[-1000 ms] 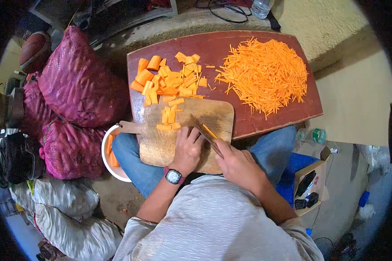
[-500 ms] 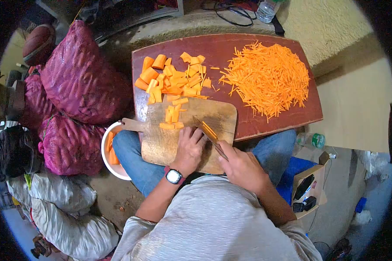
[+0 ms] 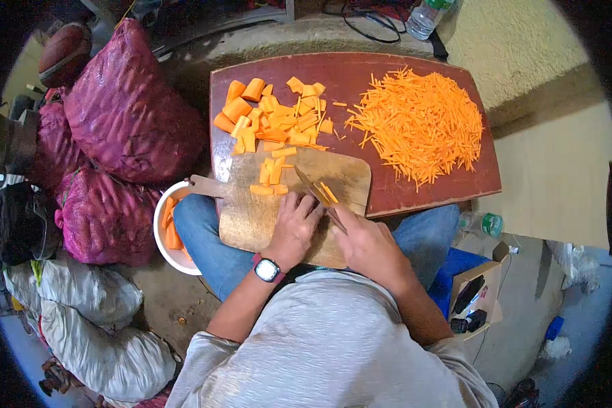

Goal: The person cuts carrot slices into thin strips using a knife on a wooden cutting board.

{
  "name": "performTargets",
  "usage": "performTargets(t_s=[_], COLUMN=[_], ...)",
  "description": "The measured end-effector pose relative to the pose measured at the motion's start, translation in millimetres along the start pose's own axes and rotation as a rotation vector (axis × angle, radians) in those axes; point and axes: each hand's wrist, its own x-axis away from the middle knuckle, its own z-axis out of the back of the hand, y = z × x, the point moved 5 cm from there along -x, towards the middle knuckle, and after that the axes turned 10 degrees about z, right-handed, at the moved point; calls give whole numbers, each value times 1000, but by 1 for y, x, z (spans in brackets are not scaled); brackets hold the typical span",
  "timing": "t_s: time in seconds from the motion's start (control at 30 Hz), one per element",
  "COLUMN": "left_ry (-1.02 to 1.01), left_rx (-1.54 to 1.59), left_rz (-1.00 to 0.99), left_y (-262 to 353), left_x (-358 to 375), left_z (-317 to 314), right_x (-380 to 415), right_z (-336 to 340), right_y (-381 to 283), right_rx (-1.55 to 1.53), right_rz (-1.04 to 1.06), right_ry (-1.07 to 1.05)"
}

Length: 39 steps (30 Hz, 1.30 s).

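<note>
My right hand (image 3: 368,250) is wrapped round the handle of a knife (image 3: 309,182), its blade slanting up and left over the wooden cutting board (image 3: 248,221). Beside the blade, my left hand (image 3: 296,228), with a watch on the wrist, presses curled fingertips to the board; whatever lies under them is hidden. A few thin carrot strips (image 3: 329,193) lie along the blade's right side. Several cut carrot pieces (image 3: 270,173) rest on the board above my left hand. The board sits across my lap and overlaps the table's near edge.
On the red table (image 3: 350,64) are a heap of carrot chunks (image 3: 275,119) at left and a large mound of carrot sticks (image 3: 421,129) at right. A white tub (image 3: 160,234) of carrots stands by my knee. Purple mesh sacks (image 3: 132,115) crowd the left; an open box (image 3: 479,296) lies right.
The knife has shifted slightly left, and the carrot strips now lie apart on the board to the right of the blade. My left hand stays in nearly the same place.
</note>
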Motion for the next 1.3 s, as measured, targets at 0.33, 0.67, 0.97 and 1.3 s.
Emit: performTargets(t_s=[0.33,0.67,0.97,1.3], left_ry=[-41,-20,10,21], left_rx=[-29,-3,-20,33], left_rz=[-27,-42,-20,-19], left_y=[-3,-4,0,-3], left_x=[0,2,2,4], left_z=[-2,2,4,3], right_x=[10,9,11,6], right_z=[4,6,4,1], right_y=[0,-2,-1,-3], right_rx=[-24,-54,-51,-29], right_rz=[-29,-7,22,16], right_ry=[4,17,50,39])
